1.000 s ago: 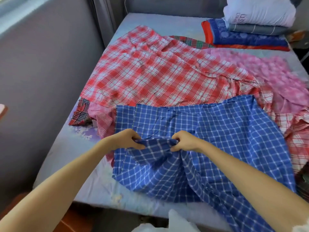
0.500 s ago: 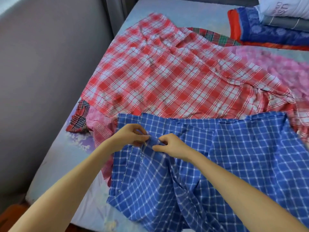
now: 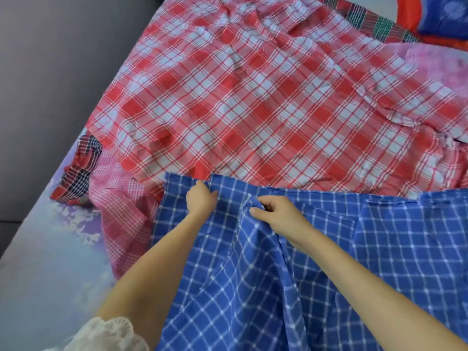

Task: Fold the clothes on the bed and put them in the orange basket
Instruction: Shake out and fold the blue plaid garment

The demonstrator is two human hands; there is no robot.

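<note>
The bed (image 3: 38, 262) shows its printed sheet at the left. The left hand (image 3: 201, 200) grips the top edge of the thin blue checked cloth (image 3: 253, 287), fingertips hidden. The right hand (image 3: 281, 214) pinches a raised fold with its fingers. The cloth lies on the bed, over the wrinkly red checked cloth (image 3: 253, 97), cut off below and at the right.

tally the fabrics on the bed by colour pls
Blue check: 1
Red plaid: 1
Pink: 2, pink check at left and pink cloth at right
Dark tartan: 2 patches, second at top, maybe one cloth
Blanket: 1
Total: 7
</note>
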